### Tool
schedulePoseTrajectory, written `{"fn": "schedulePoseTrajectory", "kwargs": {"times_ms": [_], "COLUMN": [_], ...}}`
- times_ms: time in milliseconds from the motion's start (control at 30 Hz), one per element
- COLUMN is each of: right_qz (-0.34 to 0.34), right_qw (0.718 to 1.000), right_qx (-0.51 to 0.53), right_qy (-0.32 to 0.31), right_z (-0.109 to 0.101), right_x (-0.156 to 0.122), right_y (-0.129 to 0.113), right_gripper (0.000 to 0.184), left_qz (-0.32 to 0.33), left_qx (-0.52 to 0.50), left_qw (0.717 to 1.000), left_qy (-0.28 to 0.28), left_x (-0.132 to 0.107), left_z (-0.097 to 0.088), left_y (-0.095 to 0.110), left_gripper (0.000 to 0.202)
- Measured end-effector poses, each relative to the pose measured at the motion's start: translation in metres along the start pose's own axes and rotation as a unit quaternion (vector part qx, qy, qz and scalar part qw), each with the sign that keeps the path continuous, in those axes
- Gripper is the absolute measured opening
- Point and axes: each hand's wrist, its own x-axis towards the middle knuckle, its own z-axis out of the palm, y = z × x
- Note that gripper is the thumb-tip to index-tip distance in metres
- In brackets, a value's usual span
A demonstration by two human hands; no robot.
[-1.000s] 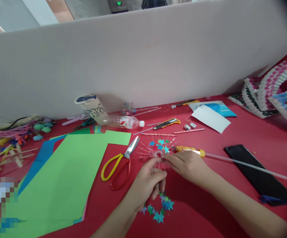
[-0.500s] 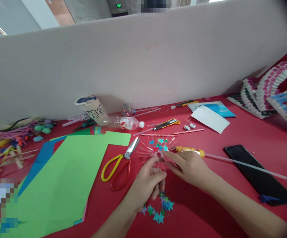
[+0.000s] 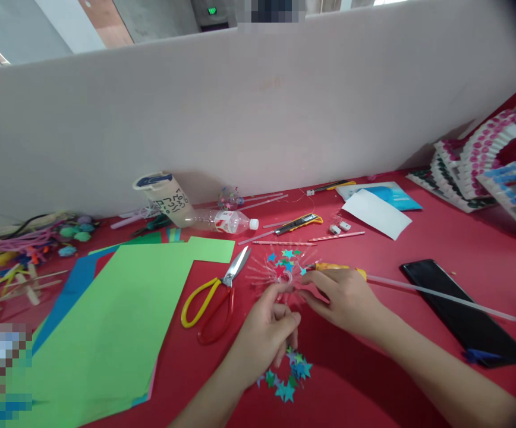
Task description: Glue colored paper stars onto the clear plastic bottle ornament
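Note:
A flattened clear plastic piece (image 3: 258, 274), cut into strips around a ring, lies in front of my hands with small blue and green stars (image 3: 288, 254) on it. My right hand (image 3: 345, 297) has bent fingers; a light blue star (image 3: 303, 271) is at its index fingertip, seemingly pinched. My left hand (image 3: 271, 330) is curled, its index fingertip close to the ring; what its fingers hold, if anything, is hidden. A curved cluster of paper stars (image 3: 286, 390) lies just below it. A yellow-handled tool (image 3: 329, 267) lies behind my right fingers.
Scissors (image 3: 216, 297) lie open left of my hands, beside green paper (image 3: 124, 315). Behind are a plastic bottle (image 3: 233, 222), a cup (image 3: 164, 196), a cutter (image 3: 298, 224) and a white card (image 3: 376, 213). A black phone-like slab (image 3: 463, 315) lies at right under a translucent stick (image 3: 440, 294).
My right fingertips have shifted slightly right and down, and the light blue star has moved right with them. My left hand stays nearly in place.

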Motion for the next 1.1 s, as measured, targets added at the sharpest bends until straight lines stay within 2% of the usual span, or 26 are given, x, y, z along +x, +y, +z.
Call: {"fn": "schedulePoseTrajectory", "kwargs": {"times_ms": [300,467,900,1100], "right_qz": [0.032,0.014,-0.027,-0.066], "right_qw": [0.997,0.999,1.000,0.998], "right_qx": [0.029,0.034,0.011,0.017], "right_qy": [0.062,0.031,-0.003,-0.004], "right_z": [-0.012,-0.015,-0.018,-0.008], "right_x": [-0.002,-0.003,0.000,0.000], "right_y": [0.011,0.010,0.006,-0.002], "right_gripper": [0.012,0.014,0.017,0.019], "left_qz": [0.036,0.050,0.052,0.040], "left_qx": [0.119,0.144,0.141,0.111], "left_qw": [0.989,0.982,0.986,0.991], "left_qy": [0.080,0.111,0.076,0.064], "left_x": [-0.006,-0.008,-0.006,-0.003], "left_z": [-0.007,-0.012,-0.005,-0.002], "left_y": [0.005,0.014,0.007,0.005], "left_gripper": [0.026,0.022,0.042,0.044]}}
